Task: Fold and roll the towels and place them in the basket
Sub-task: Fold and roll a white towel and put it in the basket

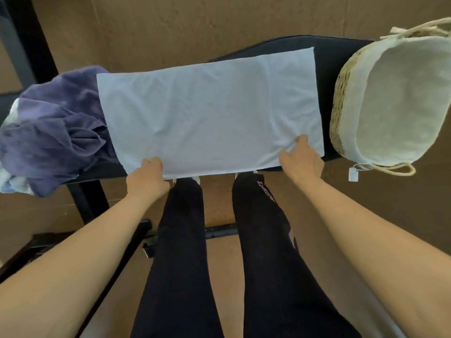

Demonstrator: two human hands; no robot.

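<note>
A pale blue towel (207, 113) lies flat on the table (327, 59). The left hand (146, 178) and right hand (301, 158) each have their grip clamped on its near edge, beside the basket (346, 93).

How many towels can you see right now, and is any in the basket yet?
3, maybe more. Pale blue towel flat mid-table under both hands; purple towel heaped left; a white one peeks beneath it. Basket holds none.
</note>
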